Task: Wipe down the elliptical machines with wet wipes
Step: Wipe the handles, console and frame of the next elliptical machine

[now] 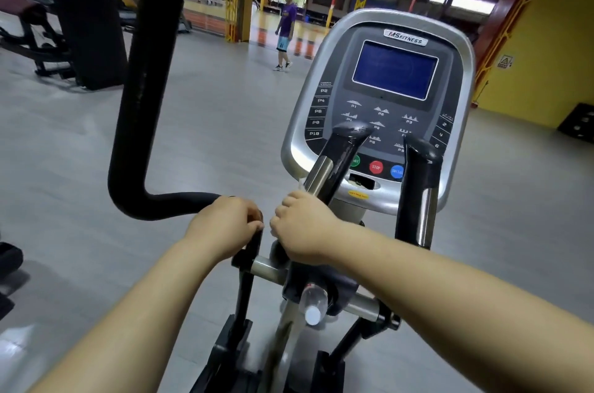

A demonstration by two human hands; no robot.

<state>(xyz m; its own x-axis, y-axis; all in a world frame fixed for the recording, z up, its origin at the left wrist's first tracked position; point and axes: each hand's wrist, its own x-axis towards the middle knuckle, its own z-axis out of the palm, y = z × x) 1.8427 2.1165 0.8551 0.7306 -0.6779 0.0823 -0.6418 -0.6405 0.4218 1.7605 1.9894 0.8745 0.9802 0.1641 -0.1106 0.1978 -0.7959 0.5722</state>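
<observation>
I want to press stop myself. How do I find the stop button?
Find the big grey panel on the machine ahead. Under its blue screen, three round buttons sit in a row. The stop button is the red middle one, between a green button and a blue button.

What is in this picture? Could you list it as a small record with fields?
Machine: elliptical machine on a gym floor
Left hand: grips the long handlebar at its low end
Right hand: curled at the foot of the inner handle; what it holds is hidden
Console: blue screen, red STOP button
Water bottle: on the frame below the hands, cap toward the camera
Background: a person in a purple shirt
</observation>
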